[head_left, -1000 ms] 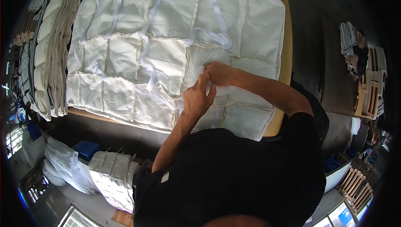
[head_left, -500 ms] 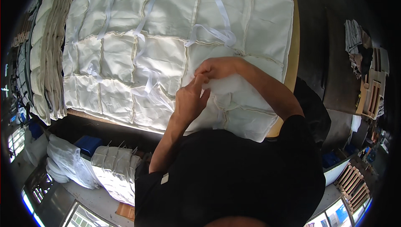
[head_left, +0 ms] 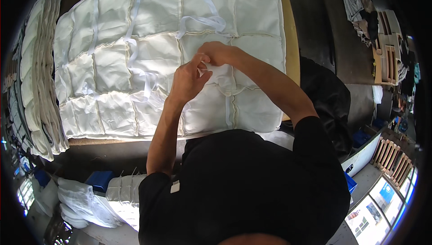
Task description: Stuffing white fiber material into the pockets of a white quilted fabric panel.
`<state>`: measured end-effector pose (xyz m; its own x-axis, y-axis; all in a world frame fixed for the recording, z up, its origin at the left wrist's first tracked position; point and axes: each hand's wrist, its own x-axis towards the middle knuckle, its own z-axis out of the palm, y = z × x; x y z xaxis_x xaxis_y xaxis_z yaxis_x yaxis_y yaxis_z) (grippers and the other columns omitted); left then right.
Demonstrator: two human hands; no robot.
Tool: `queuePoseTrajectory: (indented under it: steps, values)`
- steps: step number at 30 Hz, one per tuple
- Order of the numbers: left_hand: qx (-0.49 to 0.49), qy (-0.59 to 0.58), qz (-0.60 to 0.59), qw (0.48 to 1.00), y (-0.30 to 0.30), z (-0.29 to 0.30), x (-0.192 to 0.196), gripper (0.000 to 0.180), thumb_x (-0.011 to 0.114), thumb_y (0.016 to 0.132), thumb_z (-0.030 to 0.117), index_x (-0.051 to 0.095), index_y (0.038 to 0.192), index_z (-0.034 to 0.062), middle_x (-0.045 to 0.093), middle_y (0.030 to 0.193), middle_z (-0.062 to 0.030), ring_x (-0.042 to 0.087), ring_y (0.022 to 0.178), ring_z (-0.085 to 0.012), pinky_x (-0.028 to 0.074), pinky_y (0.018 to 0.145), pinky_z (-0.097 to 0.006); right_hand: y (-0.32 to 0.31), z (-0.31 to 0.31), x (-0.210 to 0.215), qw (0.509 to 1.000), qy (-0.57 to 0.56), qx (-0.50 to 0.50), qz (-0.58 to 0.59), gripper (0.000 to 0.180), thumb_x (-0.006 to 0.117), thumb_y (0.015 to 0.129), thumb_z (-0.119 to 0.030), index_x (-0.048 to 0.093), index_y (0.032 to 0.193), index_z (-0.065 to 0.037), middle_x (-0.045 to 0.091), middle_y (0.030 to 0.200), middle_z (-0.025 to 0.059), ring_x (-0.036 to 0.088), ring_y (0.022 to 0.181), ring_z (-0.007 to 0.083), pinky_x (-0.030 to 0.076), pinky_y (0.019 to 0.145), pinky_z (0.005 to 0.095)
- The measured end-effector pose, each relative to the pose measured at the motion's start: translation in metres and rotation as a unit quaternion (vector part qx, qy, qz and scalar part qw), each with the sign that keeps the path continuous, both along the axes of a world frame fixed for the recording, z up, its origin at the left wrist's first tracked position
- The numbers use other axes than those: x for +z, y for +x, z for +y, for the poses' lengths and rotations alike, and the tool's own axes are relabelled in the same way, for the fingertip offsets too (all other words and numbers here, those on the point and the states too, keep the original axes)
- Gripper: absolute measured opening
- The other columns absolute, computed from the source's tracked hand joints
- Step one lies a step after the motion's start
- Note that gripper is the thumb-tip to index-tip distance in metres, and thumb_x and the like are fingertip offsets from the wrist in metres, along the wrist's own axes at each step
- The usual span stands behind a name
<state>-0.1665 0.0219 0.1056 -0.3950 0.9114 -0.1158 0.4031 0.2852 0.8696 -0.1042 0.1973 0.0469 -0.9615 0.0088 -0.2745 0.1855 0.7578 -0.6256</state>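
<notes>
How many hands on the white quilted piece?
2. Left hand over the middle of the white quilted piece; right hand just above and to its right, fingertips close together. Some fingers are hidden; no other hands visible.

Along the left edge, cream and grey pads (head_left: 38, 74) are packed side by side in a row. At lower left, a blue bin (head_left: 100, 180) sits near crumpled white sheeting (head_left: 83, 200) and a pale bundle (head_left: 123, 192). A yellowish table (head_left: 291, 42) edge curves down right of centre; just beside it is glossy black material (head_left: 326, 103). At upper right, a heap of grey, brown and black cloth (head_left: 361, 13) lies near wooden frames (head_left: 389, 58). Below those are a white bag (head_left: 377, 93), wooden slats (head_left: 392, 160) and, at lower right, bright windows (head_left: 375, 213).
</notes>
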Motion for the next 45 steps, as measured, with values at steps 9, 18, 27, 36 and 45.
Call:
queuePoseTrajectory:
  steps: [9,18,27,36,45]
  values:
    - [-0.002,0.131,0.026,0.991,-0.013,-0.018,-0.042,0.019,0.078,0.081,0.000,0.067,0.094,0.0066,0.069,0.092,-0.0028,0.065,0.084,-0.0160,0.051,0.080,-0.030,0.089,0.025,0.059,0.971,-0.209,-0.113,-0.007,0.041,0.071,0.081,-0.012,0.069,0.121,-0.004,0.070,0.115,0.0171,0.067,0.103,0.0327,0.054,0.086,0.0357]
    - [0.026,0.172,0.077,0.982,0.004,-0.018,-0.091,0.016,0.075,0.082,0.011,0.065,0.093,0.0105,0.068,0.076,-0.0005,0.063,0.074,-0.0194,0.042,0.087,-0.033,0.038,0.009,0.068,0.927,-0.050,0.086,-0.361,0.045,0.079,0.074,-0.037,0.067,0.097,0.000,0.069,0.095,0.0161,0.068,0.091,0.0306,0.053,0.081,0.0439]
    - [-0.014,0.174,0.096,0.980,-0.003,-0.019,-0.083,0.010,0.071,0.087,0.016,0.066,0.092,0.0092,0.068,0.076,-0.0029,0.066,0.076,-0.0216,0.044,0.084,-0.034,0.054,-0.025,0.038,0.926,-0.115,0.037,-0.356,0.058,0.083,0.070,-0.037,0.068,0.112,0.000,0.069,0.089,0.0132,0.067,0.071,0.0252,0.058,0.058,0.0366]
    - [-0.359,-0.091,0.084,0.925,-0.042,0.020,-0.012,0.025,0.075,0.076,0.022,0.069,0.091,0.0037,0.070,0.082,-0.0126,0.067,0.080,-0.0317,0.050,0.073,-0.042,0.084,-0.007,0.059,0.992,-0.063,-0.062,-0.091,0.045,0.081,0.071,-0.025,0.070,0.108,0.000,0.071,0.100,0.0164,0.069,0.090,0.0284,0.056,0.078,0.0381]
    - [-0.499,-0.395,0.104,0.765,-0.059,0.080,-0.003,0.033,0.073,0.077,0.022,0.073,0.105,0.0037,0.072,0.083,-0.0132,0.067,0.069,-0.0244,0.053,0.061,-0.036,0.078,-0.011,0.038,0.948,-0.150,-0.044,-0.276,0.047,0.080,0.073,-0.037,0.073,0.103,-0.002,0.071,0.098,0.0176,0.068,0.091,0.0319,0.053,0.077,0.0423]
